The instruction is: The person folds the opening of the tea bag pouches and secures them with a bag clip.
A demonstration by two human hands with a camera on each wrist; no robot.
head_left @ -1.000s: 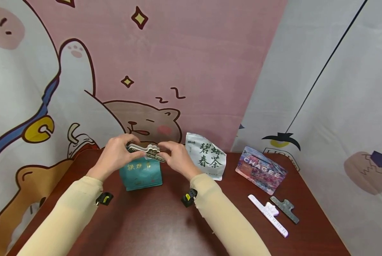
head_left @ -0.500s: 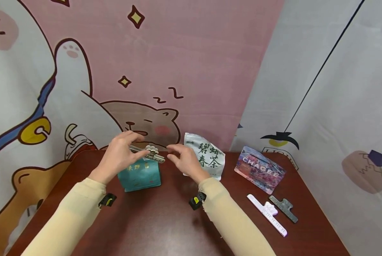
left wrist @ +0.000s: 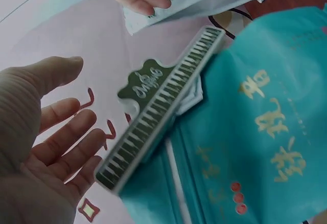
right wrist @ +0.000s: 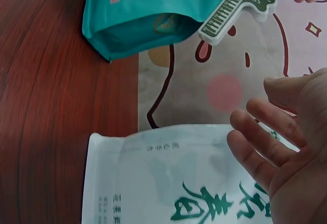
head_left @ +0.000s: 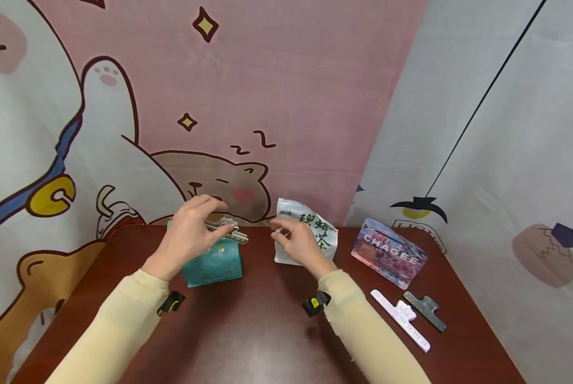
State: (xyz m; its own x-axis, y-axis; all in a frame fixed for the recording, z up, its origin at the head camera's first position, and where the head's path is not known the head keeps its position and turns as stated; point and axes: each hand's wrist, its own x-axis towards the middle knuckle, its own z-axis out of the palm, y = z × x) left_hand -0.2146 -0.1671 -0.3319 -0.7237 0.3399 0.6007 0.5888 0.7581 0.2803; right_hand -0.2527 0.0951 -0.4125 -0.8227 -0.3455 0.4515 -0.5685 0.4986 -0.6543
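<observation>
A dark green bag clip (left wrist: 161, 109) with a piano-key pattern and white edges sits across the top of a teal tea bag (head_left: 214, 264), which stands at the table's back left. My left hand (head_left: 190, 232) is beside the clip, and the left wrist view shows its thumb and relaxed fingers apart from it. To the right, my right hand (head_left: 300, 242) hovers in front of a white tea bag (right wrist: 153, 178) with green lettering. Its fingers are loosely bent, with nothing held. In the head view, the left hand hides part of the clip and the teal bag.
Right of the white bag, a colourful CHAGEE pouch (head_left: 390, 253) leans back. In front of it lie a white clip (head_left: 401, 320) and a dark grey-green clip (head_left: 425, 310) on the reddish-brown table (head_left: 257, 330). A patterned cloth (head_left: 305, 96) hangs behind the table.
Both hands were at the clip on the teal bag. The right hand has moved away rightward to the white bag. The left hand has released the clip and shifted slightly right; the clip stays on.
</observation>
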